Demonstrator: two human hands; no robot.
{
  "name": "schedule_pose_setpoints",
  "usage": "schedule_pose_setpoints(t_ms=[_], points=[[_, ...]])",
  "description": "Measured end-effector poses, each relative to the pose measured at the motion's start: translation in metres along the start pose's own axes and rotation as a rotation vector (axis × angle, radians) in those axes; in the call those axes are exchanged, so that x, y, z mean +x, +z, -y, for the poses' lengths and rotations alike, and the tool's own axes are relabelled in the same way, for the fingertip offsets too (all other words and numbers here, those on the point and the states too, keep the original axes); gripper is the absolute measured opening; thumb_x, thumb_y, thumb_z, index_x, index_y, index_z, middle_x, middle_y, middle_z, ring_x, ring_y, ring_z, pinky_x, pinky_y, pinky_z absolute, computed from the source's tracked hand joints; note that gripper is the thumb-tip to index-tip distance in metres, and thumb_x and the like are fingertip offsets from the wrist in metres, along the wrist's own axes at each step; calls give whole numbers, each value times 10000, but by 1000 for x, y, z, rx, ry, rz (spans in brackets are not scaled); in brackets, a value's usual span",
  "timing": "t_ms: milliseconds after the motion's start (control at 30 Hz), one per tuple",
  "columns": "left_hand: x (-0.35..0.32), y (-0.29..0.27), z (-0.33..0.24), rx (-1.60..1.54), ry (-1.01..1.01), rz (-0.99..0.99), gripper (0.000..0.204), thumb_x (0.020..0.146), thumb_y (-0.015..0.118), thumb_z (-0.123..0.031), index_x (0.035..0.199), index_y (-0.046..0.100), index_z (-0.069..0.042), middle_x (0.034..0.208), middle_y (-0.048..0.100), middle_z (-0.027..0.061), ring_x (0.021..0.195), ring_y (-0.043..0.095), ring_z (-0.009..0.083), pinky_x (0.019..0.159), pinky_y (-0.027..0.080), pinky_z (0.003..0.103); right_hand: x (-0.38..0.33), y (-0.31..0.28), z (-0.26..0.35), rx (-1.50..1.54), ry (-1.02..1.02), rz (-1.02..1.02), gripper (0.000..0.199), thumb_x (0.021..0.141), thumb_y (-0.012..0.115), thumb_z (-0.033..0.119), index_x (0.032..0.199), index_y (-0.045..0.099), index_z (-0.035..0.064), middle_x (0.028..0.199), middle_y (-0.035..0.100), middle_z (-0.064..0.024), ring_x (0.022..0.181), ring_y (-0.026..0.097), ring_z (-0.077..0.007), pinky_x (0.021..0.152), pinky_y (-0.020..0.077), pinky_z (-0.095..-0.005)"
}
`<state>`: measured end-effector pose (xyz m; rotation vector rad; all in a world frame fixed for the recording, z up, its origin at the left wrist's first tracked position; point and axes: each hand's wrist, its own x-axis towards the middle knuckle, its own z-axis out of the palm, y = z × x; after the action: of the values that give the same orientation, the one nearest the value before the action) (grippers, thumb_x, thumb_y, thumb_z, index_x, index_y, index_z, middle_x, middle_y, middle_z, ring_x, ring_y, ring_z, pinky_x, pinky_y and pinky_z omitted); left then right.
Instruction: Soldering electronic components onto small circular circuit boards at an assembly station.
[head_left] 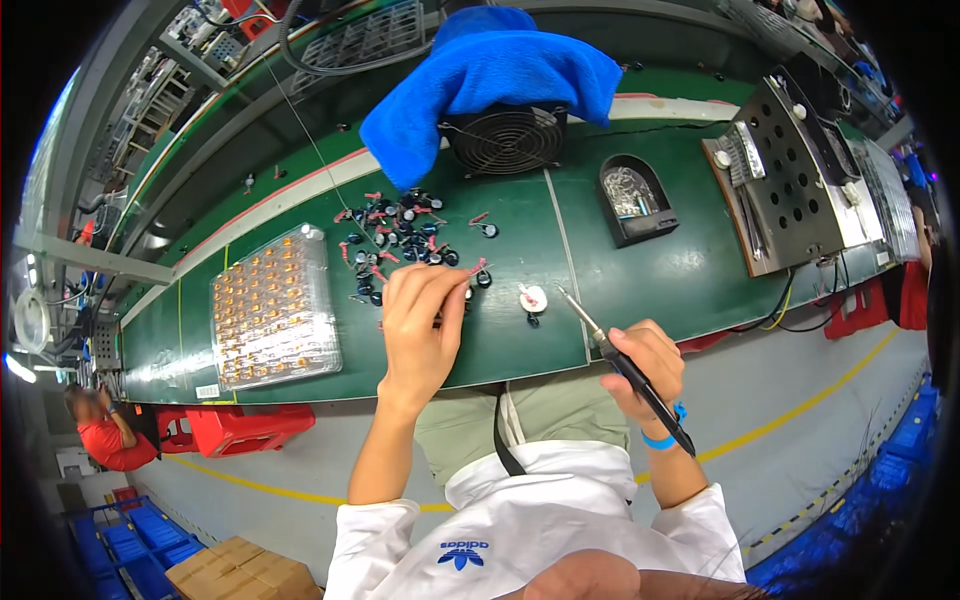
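My left hand hovers over the green bench, its fingertips pinching a small dark part with pink leads. Just beyond it lies a heap of several such black parts with pink wires. My right hand grips a soldering iron like a pen, tip pointing up-left toward a small white round piece on the bench. The two hands are apart.
A clear tray of orange parts lies left. A small fan under a blue cloth stands behind. A black holder with metal wool and a perforated metal box sit right. A person in red crouches at far left.
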<state>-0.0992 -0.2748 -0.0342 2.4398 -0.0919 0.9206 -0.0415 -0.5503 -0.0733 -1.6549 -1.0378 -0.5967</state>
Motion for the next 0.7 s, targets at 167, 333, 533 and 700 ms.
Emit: schedule_pose_setpoints(t_ms=[167, 333, 533, 700], points=[[-15, 15, -23, -182, -43, -22, 136, 838, 747, 74, 955, 718, 11, 875, 654, 99, 750, 607, 205, 658, 504, 304, -8, 3, -2, -40, 31, 15, 355, 903, 827, 272, 1012, 701, -42, 722, 659, -94, 551, 585, -235, 516, 451, -332], [-20, 22, -25, -184, -11, 10, 160, 813, 785, 56, 957, 745, -2, 860, 645, 76, 741, 585, 198, 648, 475, 311, -4, 2, -1, -68, -25, 76, 301, 860, 851, 209, 1010, 712, -12, 754, 695, -96, 548, 583, -215, 505, 431, -318], [-21, 30, -24, -213, -19, 39, 151, 817, 795, 47, 951, 756, -11, 859, 651, 66, 775, 583, 209, 654, 452, 326, -7, 1, -3, -90, -29, 103, 292, 860, 850, 198, 1027, 720, -3, 759, 701, -90, 554, 590, -210, 506, 427, -316], [-17, 22, -25, -180, 14, 45, 162, 815, 798, 44, 959, 756, -15, 862, 658, 69, 782, 583, 224, 676, 444, 341, -2, 3, 1, -67, -16, 115, 387, 718, 914, 116, 1052, 744, 21, 829, 727, -60, 596, 590, -205, 515, 428, -317]])
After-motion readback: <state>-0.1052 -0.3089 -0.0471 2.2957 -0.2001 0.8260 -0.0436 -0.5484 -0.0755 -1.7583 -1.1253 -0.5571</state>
